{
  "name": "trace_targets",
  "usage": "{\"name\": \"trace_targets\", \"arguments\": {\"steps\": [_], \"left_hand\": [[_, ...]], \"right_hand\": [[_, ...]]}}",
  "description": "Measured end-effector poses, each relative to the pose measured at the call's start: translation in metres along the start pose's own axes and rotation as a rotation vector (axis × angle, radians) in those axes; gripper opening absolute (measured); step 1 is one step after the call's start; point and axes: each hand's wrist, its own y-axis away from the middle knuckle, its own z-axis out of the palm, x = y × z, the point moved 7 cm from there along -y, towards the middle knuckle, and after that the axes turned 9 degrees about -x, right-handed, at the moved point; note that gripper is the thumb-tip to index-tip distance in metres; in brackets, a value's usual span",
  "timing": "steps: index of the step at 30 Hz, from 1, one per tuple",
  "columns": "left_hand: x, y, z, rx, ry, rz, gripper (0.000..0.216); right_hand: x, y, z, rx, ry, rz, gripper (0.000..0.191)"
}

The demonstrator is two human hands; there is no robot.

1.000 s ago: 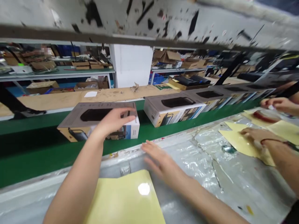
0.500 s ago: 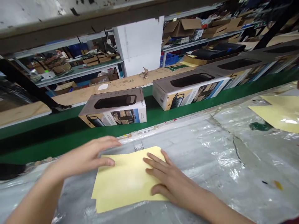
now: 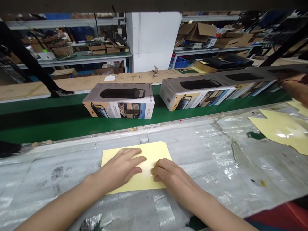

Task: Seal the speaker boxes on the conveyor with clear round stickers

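Observation:
A pale yellow sheet lies flat on the plastic-covered bench right in front of me. My left hand rests on its left half, fingers stretched flat. My right hand sits on the sheet's lower right part with its fingers curled under, pressing or pinching at the sheet; what they hold, if anything, is hidden. Beyond the bench, a printed speaker box lies on the green conveyor belt.
More speaker boxes line the belt to the right. Other yellow sheets lie at the right of the bench, near another person's arm. Shelves with cardboard cartons and a white pillar stand behind.
My left hand left the speaker box on the belt and came down onto the yellow sheet. My right hand slid onto the sheet and curled its fingers. The view tilted down.

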Motion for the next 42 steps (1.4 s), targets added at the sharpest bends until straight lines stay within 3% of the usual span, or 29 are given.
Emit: {"name": "trace_targets", "arguments": {"steps": [2,8,18,22,26,30,32,35,42], "left_hand": [[0.004,-0.01,0.011,-0.004,-0.016,0.055,0.019],[-0.007,-0.013,0.021,0.18,0.038,0.084,0.023],[-0.003,-0.013,0.023,0.206,0.034,0.102,0.023],[-0.003,-0.013,0.024,0.207,0.011,0.098,0.024],[-0.003,-0.012,0.023,0.22,0.002,0.108,0.022],[-0.002,-0.013,0.022,0.222,-0.021,0.115,0.025],[-0.001,-0.013,0.022,0.214,-0.031,0.118,0.026],[-0.001,-0.013,0.023,0.205,-0.044,0.113,0.026],[-0.004,-0.014,0.026,0.201,-0.035,0.112,0.025]], "right_hand": [[0.0,0.002,0.003,0.032,0.001,0.019,0.023],[0.0,0.009,0.003,0.096,-0.014,0.039,0.026],[-0.009,0.028,0.003,0.183,0.032,-0.052,0.023],[-0.007,0.026,0.001,0.149,-0.116,0.015,0.02],[0.004,0.031,-0.011,0.148,-0.449,0.027,0.02],[0.035,0.044,-0.04,0.369,-0.73,0.069,0.007],[0.048,0.044,-0.051,0.432,-0.705,0.066,0.016],[0.053,0.028,-0.057,0.369,-0.495,0.005,0.041],[0.06,-0.019,-0.045,0.002,-0.1,-0.037,0.065]]}}
